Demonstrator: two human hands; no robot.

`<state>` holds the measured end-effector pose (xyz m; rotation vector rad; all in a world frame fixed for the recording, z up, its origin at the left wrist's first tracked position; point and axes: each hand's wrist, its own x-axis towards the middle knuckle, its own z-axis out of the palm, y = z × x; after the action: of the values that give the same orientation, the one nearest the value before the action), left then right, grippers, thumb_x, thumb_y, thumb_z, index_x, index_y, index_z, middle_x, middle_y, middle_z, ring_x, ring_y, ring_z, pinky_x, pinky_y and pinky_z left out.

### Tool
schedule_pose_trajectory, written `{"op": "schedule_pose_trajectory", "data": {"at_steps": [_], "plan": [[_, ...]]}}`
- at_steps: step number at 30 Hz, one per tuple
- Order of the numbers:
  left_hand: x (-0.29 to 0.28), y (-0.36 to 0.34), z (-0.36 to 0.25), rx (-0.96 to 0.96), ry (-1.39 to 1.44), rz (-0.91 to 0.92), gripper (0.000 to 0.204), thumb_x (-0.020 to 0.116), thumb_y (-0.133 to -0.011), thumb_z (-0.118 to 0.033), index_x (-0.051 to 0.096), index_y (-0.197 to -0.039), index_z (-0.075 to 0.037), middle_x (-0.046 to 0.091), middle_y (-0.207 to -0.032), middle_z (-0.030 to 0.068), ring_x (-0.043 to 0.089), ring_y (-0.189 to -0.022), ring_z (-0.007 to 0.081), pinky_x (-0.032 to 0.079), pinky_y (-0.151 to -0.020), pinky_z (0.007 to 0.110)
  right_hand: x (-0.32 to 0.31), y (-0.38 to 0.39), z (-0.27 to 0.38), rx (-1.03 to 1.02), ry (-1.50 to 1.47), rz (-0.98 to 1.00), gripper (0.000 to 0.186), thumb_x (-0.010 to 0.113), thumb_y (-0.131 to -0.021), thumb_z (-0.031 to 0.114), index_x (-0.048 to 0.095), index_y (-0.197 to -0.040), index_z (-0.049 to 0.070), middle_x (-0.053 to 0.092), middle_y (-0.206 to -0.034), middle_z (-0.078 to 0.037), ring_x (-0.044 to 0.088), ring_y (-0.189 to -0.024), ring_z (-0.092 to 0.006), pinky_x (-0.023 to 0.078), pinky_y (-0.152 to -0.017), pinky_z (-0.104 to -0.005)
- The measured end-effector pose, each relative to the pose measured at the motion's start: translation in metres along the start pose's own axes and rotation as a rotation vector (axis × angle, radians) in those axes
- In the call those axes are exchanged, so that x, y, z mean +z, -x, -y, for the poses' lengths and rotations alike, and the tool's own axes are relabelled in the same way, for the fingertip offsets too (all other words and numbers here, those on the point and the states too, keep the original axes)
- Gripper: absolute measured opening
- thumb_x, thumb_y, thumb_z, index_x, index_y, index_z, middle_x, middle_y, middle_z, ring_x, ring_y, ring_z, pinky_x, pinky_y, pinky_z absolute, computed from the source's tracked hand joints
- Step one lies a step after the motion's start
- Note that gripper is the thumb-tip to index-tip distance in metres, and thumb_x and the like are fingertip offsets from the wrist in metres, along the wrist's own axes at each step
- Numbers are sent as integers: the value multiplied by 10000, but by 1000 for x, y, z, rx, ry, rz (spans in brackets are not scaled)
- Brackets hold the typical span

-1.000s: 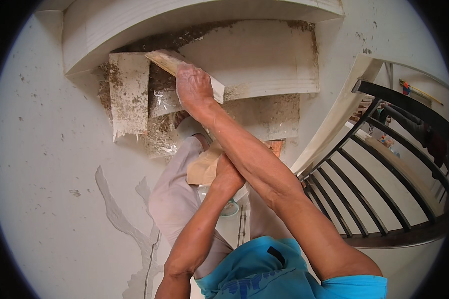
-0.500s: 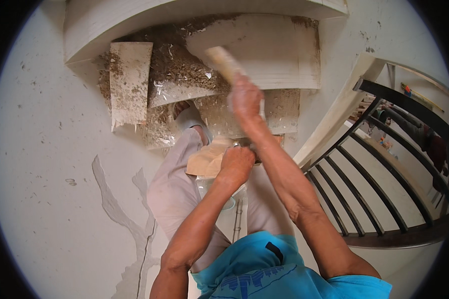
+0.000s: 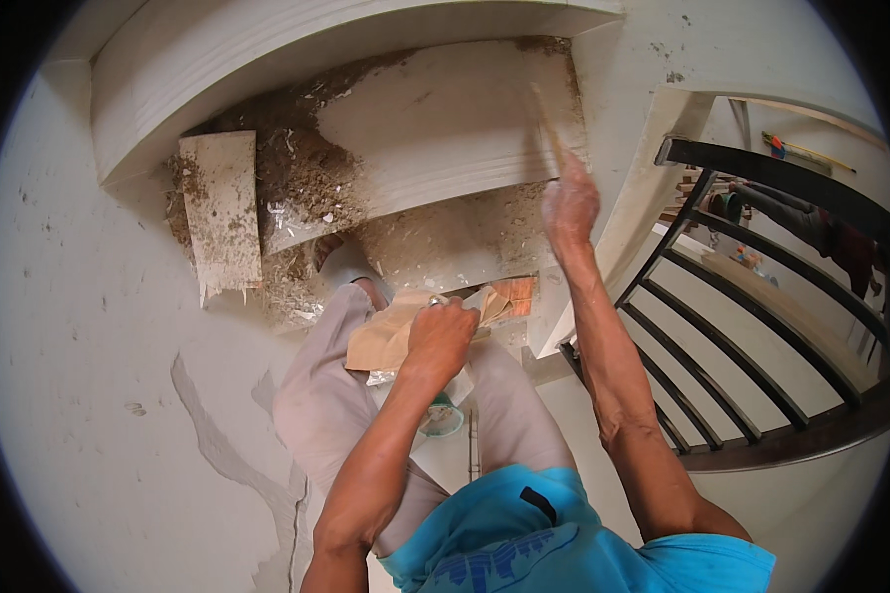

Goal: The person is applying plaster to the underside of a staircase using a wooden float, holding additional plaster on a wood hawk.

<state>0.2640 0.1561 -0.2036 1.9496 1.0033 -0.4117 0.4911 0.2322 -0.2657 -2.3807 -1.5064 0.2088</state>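
Note:
My right hand (image 3: pixel 571 212) is closed round a pale, flat, narrow tool (image 3: pixel 552 128). Motion smears it, so I cannot tell its exact kind. It is raised over the right end of the smooth pale stair slab (image 3: pixel 445 109). Above my lap, my left hand (image 3: pixel 443 341) is closed on a piece of creased brown paper (image 3: pixel 381 338), which spreads out to the left over my thigh. Loose soil and debris (image 3: pixel 311 183) lie across the left part of the step. A pale broken slab (image 3: pixel 220 203) rests on it at the left.
Black railing bars (image 3: pixel 732 336) curve along the right side. Below my left hand, between my legs, is a small green container (image 3: pixel 442 419). An orange-brown piece (image 3: pixel 514 295) lies near the paper. Past the railing, another person (image 3: pixel 811 222) shows in part.
My right hand has swung right with the pale tool, away from my left hand. The left hand still grips the brown paper. The view has shifted, and the green container shows more.

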Motion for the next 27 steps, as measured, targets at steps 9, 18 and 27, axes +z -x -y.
{"op": "schedule_pose_trajectory", "data": {"at_steps": [9,18,27], "plan": [[-4,-2,1,-5,17,18,213,626,-677,53,661,-849,-67,613,-952,159,642,-848,360,515,-691,450,42,-45,-34,266,299,16,140,514,-897,72,604,-997,32,640,-982,-181,646,-907,-379,535,-768,-468],[-10,-1,4,-16,7,39,231,621,-707,33,669,-907,-73,614,-942,162,645,-847,362,523,-721,453,43,-76,-23,153,255,58,110,535,-887,78,628,-912,24,667,-914,-199,662,-846,-386,537,-754,-475],[-6,1,2,22,-28,39,239,627,-712,21,676,-922,-82,617,-949,162,650,-852,349,525,-722,448,27,-89,-18,284,-268,243,145,562,-824,50,628,-938,-9,674,-803,-194,665,-780,-388,521,-692,-467]]}}
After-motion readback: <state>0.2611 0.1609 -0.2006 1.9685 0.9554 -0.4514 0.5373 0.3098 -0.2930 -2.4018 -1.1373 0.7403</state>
